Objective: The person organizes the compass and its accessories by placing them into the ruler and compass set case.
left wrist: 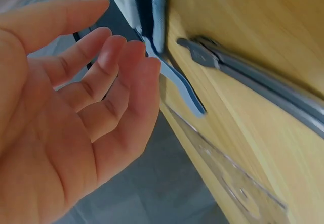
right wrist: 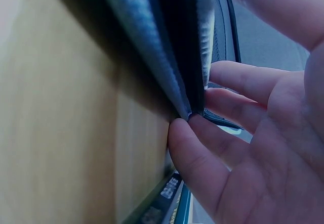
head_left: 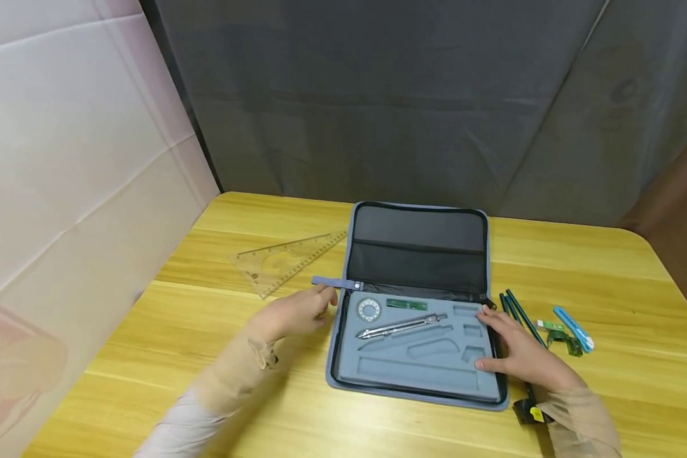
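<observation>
A blue zippered case (head_left: pixel 418 399) lies unfolded on the table, its black-lined lid at the back. In its light blue foam tray (head_left: pixel 418 374) sit a silver compass (head_left: pixel 401 326), a round white-ringed piece (head_left: pixel 369 310) and a small green case (head_left: pixel 406 305). My left hand (head_left: pixel 300 310) hovers beside the case's left edge near its strap (head_left: pixel 334 282), fingers loosely bent and holding nothing. My right hand (head_left: pixel 523 356) rests on the case's right edge, thumb on the tray. Close up, its fingertips (right wrist: pixel 185 138) touch the case side.
A clear set square (head_left: pixel 286 261) lies left of the case. Dark green pencils (head_left: pixel 523 315), a blue cutter (head_left: pixel 574 329), an eraser (head_left: pixel 549 326) and a green sharpener (head_left: pixel 574 345) lie to the right. A black object with a yellow mark (head_left: pixel 529 413) sits near the right wrist.
</observation>
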Demonstrator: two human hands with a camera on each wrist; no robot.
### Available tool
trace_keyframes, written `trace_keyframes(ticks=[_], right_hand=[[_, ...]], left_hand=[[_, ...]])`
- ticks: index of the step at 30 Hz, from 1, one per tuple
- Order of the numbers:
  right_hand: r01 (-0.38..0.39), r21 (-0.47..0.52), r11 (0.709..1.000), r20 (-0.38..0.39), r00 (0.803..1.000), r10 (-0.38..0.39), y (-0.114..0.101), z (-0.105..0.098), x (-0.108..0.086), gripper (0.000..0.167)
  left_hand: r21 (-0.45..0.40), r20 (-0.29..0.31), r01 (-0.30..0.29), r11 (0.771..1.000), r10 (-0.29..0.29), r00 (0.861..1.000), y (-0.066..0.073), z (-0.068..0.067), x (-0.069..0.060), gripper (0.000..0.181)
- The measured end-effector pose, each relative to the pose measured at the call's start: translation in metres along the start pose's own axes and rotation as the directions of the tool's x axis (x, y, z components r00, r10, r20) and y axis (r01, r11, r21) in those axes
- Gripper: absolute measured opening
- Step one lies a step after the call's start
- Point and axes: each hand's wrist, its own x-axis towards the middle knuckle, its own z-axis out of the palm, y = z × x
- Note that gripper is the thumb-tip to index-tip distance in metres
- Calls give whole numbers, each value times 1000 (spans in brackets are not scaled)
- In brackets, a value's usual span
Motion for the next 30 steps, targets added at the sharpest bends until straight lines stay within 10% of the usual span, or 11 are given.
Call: trace_keyframes(ticks=[15, 30], right_hand=[[14, -17, 1000, -11, 1000, -14, 1, 0, -2, 82], [-9, -6, 1000, -6, 1000, 8, 0, 1, 0, 84]], left_hand=[[-7, 65, 242, 970, -241, 968, -20, -5, -26, 29], [-7, 55, 210, 978, -210, 976, -29, 4, -36, 28]])
